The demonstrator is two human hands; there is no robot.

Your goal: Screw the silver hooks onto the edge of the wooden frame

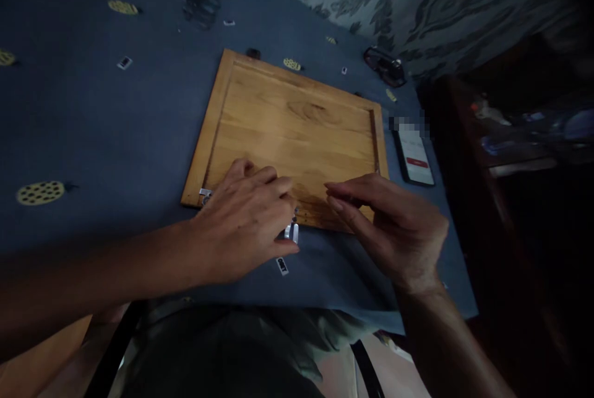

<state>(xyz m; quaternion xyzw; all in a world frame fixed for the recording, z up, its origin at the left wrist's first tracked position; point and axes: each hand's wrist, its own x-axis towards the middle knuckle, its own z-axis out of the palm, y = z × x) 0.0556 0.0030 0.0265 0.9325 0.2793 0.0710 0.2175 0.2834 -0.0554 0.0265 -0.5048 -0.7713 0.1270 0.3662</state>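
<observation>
A framed wooden panel (297,119), like a cabinet door, lies on the cloth-covered table. Across its near edge rests my left hand (248,215), fingers bent over the wood and thumb held apart. A silver metal hinge (292,232) shows between that thumb and the fingers, at the panel's edge. Another metal fitting (205,195) sits at the near left corner, partly covered by the hand. My right hand (394,221) hovers over the near right part of the panel, thumb and forefinger pinched together. Whatever is in this pinch is too small to make out.
A blue patterned tablecloth (116,125) covers the table. Right of the panel lies a lit phone (416,153). Sunglasses (385,67) lie at the far right, and a dark tangled object (201,3) at the far left. A dark shelf with items (520,125) stands on the right.
</observation>
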